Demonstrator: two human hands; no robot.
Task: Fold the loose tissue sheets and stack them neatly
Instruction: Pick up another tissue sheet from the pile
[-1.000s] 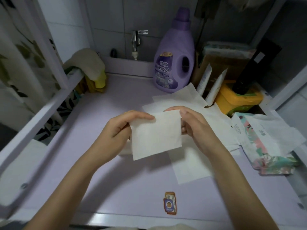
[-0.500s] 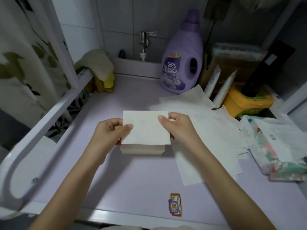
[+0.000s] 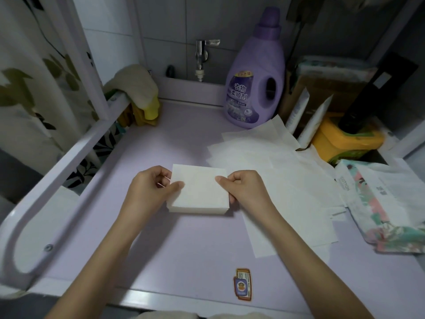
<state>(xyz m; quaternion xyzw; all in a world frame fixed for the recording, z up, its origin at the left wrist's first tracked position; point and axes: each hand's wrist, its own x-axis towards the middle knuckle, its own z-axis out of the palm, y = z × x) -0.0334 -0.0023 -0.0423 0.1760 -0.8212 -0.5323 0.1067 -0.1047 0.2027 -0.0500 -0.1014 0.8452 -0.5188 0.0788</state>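
Note:
A folded white tissue (image 3: 199, 187) lies on top of a small stack of folded tissues (image 3: 197, 210) in the middle of the lilac table (image 3: 184, 249). My left hand (image 3: 151, 187) pinches the folded tissue's left edge, thumb on top. On its right edge my right hand (image 3: 241, 189) pinches it the same way. Several loose unfolded tissue sheets (image 3: 287, 176) are spread flat to the right of the stack, partly under my right forearm.
A purple softener bottle (image 3: 255, 74) stands at the back by a tap (image 3: 202, 54). At right are a yellow tub (image 3: 345, 139), a floral tissue pack (image 3: 386, 203) and boxes. A towel (image 3: 131, 86) hangs over the white rail (image 3: 69, 162) at left. A sticker (image 3: 242, 284) sits near the front edge.
Both hands brought the folded tissue down and left, from held up in the air onto the stack of folded tissues. The fingers still pinch its two side edges.

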